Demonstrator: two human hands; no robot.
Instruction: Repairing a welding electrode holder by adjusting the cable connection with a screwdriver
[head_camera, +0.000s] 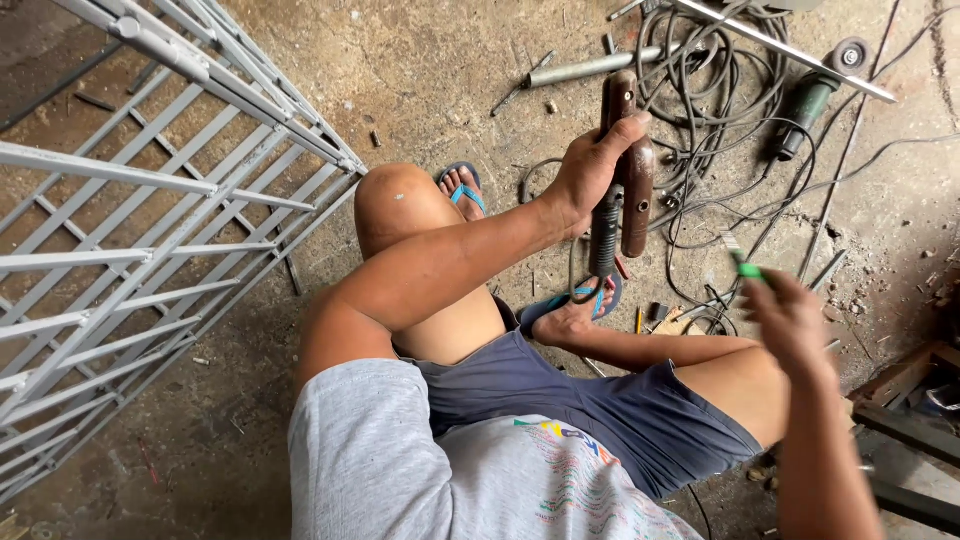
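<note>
Two hands work above a concrete floor (420, 80): the left hand (590, 170) is wrapped tight around a brown, rust-coloured electrode holder (625, 170) with a ribbed dark grip, held upright just above the blue sandal (575, 300), while the right hand (790, 320), lower and well to the right of the holder, pinches a small green piece (748, 269) between its fingertips. Beyond the holder, tangled grey cables (720, 110) and a green angle grinder (815, 95) lie on the rough floor, and far left of it leans a grey-painted metal grille (150, 250).
</note>
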